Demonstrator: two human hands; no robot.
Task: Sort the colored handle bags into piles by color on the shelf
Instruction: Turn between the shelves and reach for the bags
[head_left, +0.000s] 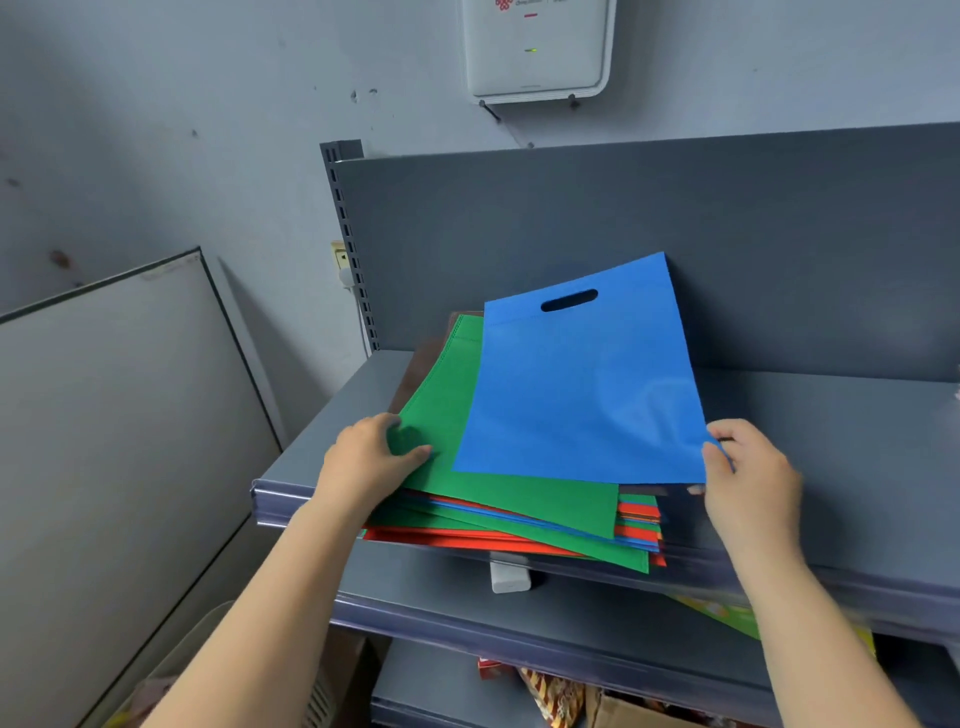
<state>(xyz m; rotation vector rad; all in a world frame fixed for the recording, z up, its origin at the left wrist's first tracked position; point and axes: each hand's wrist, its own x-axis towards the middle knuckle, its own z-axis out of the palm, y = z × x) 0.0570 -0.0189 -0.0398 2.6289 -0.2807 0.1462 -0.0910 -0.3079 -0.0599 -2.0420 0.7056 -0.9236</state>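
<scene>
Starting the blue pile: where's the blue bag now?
In the head view, the blue bag lies atop the mixed stack's right side, overlapping the green bag, its corner pinched by the right hand.

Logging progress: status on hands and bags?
Right hand pinches blue bag corner. Left hand holds green bag atop mixed stack. No sorted piles visible.
</scene>
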